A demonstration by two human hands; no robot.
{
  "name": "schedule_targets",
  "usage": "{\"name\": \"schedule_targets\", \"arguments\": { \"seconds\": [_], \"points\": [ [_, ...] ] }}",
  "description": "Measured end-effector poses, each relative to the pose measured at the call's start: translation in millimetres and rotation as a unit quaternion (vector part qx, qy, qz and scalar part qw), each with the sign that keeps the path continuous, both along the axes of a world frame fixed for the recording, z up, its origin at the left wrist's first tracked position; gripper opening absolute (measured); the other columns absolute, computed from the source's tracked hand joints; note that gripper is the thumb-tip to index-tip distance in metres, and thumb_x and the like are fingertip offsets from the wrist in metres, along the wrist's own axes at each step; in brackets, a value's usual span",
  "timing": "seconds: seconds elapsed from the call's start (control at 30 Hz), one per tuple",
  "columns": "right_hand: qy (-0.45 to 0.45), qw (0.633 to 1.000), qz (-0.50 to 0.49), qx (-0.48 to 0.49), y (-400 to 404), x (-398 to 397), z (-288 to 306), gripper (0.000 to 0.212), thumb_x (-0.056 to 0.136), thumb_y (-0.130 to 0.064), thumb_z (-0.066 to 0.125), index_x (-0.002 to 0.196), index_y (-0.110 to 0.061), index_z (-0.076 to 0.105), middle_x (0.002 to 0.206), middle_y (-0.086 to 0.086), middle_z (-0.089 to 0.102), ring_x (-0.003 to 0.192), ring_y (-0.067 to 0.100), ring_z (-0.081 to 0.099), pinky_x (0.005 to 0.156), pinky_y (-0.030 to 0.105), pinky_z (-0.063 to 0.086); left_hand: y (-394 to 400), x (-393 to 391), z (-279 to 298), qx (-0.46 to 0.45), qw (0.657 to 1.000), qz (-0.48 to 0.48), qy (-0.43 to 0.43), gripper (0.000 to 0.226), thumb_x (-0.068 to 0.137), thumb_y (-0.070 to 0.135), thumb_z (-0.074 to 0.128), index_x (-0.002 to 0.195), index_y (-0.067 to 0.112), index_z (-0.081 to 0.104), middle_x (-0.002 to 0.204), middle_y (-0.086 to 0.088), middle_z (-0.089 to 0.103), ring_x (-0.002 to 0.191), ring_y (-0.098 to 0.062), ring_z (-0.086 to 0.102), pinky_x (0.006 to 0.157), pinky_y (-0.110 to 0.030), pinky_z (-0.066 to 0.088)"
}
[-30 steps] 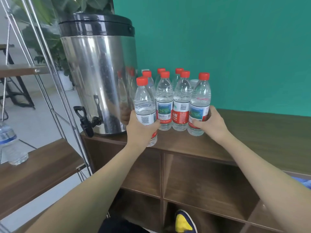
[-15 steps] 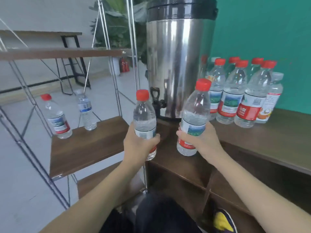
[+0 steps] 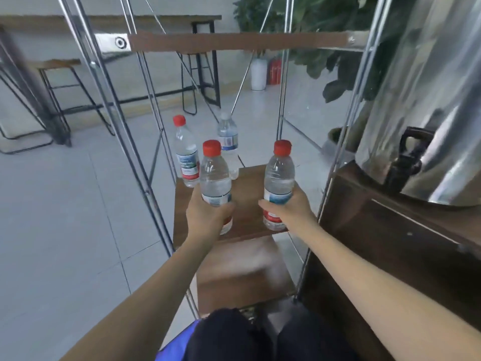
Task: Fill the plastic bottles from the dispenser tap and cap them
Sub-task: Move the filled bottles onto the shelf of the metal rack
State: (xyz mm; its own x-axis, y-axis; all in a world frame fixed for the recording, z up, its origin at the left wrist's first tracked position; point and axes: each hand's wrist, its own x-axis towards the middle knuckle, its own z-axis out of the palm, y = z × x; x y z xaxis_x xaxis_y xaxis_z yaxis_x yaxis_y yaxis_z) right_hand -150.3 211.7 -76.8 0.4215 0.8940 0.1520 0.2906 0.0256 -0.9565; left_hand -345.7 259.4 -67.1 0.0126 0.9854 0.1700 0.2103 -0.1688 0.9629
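Note:
My left hand [image 3: 208, 217] grips a clear red-capped bottle [image 3: 215, 178] by its lower half, above the near edge of a small wooden shelf [image 3: 247, 201]. My right hand [image 3: 291, 207] grips a second red-capped bottle [image 3: 279, 175] the same way, near the shelf's right side. Both bottles are upright with water inside. At the far end of the shelf stand another red-capped bottle [image 3: 186, 155] and a blue-labelled bottle with a pale cap [image 3: 228, 139]. The steel dispenser [image 3: 426, 100] with its black tap [image 3: 406, 162] sits at right on a dark cabinet [image 3: 390, 230].
Slanted metal rack poles [image 3: 135, 152] flank the shelf on both sides, with a higher wooden shelf [image 3: 234, 41] across the top. A lower shelf [image 3: 242, 272] lies beneath my arms. Plants, stools and grey tiled floor lie behind.
I have turned left from the cabinet, carrying both bottles away from the group beside the dispenser to over the small shelf of the rack.

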Motion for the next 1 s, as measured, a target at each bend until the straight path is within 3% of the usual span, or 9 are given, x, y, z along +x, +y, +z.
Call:
{"name": "schedule_targets", "arguments": {
  "seconds": [0.1,0.23,0.33,0.4,0.47,0.57,0.8,0.9,1.0],
  "points": [
    [0.009,1.0,0.016,-0.009,28,3,-7,0.054,0.075,-0.023,0.089,0.122,-0.024,0.061,0.112,-0.004,0.072,0.101,0.012,0.069,0.09,0.032,0.057,22,0,-13,0.001,1.0,0.002,0.003,0.054,0.07,0.016,0.089,0.107,0.039,0.057,0.103,0.016,0.07,0.094,-0.002,0.068,0.083,-0.027,0.051],
    [0.01,0.999,0.03,-0.006,43,12,-12,0.06,0.076,-0.025,0.088,0.128,-0.026,0.058,0.117,-0.005,0.071,0.105,0.011,0.068,0.09,0.027,0.055,38,2,-26,0.0,1.0,-0.001,-0.003,0.057,0.072,0.019,0.089,0.109,0.046,0.055,0.102,0.022,0.069,0.093,0.005,0.066,0.083,-0.024,0.051],
    [-0.02,0.998,0.053,-0.015,37,17,-20,0.066,0.079,-0.024,0.087,0.133,-0.027,0.049,0.117,-0.017,0.064,0.101,-0.007,0.063,0.078,0.007,0.05,42,3,-29,0.004,1.0,-0.013,0.004,0.067,0.072,0.023,0.089,0.125,0.04,0.051,0.112,0.02,0.067,0.1,0.0,0.066,0.088,-0.026,0.052],
    [-0.047,0.998,0.046,-0.018,30,21,-30,0.073,0.077,-0.025,0.088,0.134,-0.033,0.043,0.115,-0.028,0.058,0.098,-0.014,0.059,0.072,0.001,0.045,38,2,-32,0.002,1.0,-0.019,0.013,0.076,0.073,0.024,0.091,0.133,0.034,0.045,0.115,0.021,0.064,0.103,-0.001,0.065,0.086,-0.022,0.051],
    [-0.053,0.998,0.035,-0.016,24,24,-40,0.079,0.074,-0.029,0.09,0.138,-0.036,0.043,0.12,-0.026,0.059,0.107,-0.005,0.061,0.081,0.006,0.045,29,0,-39,0.0,0.999,-0.024,0.024,0.086,0.073,0.024,0.092,0.14,0.031,0.039,0.122,0.022,0.059,0.106,0.001,0.062,0.087,-0.015,0.05],
    [-0.068,0.997,0.031,-0.017,26,28,-48,0.08,0.075,-0.033,0.089,0.141,-0.031,0.045,0.126,-0.02,0.06,0.112,0.001,0.062,0.085,0.009,0.045,19,-1,-54,0.006,1.0,0.003,0.027,0.098,0.073,0.021,0.092,0.15,0.026,0.033,0.139,0.009,0.056,0.123,-0.012,0.057,0.105,-0.032,0.05],
    [-0.072,0.996,0.056,-0.021,65,38,-42,0.079,0.083,-0.029,0.083,0.148,-0.027,0.039,0.132,-0.016,0.055,0.113,-0.001,0.055,0.085,0.006,0.039,41,-8,-60,0.021,0.999,0.038,0.024,0.093,0.075,0.016,0.091,0.145,0.029,0.032,0.137,0.003,0.061,0.116,-0.013,0.063,0.1,-0.032,0.053],
    [-0.075,0.996,0.039,-0.01,96,44,-41,0.078,0.085,-0.025,0.081,0.15,-0.025,0.037,0.139,-0.011,0.055,0.121,0.006,0.055,0.098,0.018,0.046,60,-10,-56,0.009,0.999,0.046,0.023,0.089,0.078,0.014,0.088,0.146,0.028,0.032,0.137,0.005,0.061,0.117,-0.012,0.063,0.095,-0.023,0.05],
    [-0.072,0.997,0.007,-0.009,129,51,-47,0.075,0.087,-0.024,0.079,0.149,-0.022,0.038,0.145,-0.001,0.055,0.131,0.019,0.055,0.11,0.037,0.045,79,-10,-58,0.012,0.997,0.075,0.007,0.088,0.08,0.007,0.085,0.148,0.029,0.033,0.117,0.02,0.062,0.1,0.011,0.062,0.084,-0.006,0.045]
  ]
}}
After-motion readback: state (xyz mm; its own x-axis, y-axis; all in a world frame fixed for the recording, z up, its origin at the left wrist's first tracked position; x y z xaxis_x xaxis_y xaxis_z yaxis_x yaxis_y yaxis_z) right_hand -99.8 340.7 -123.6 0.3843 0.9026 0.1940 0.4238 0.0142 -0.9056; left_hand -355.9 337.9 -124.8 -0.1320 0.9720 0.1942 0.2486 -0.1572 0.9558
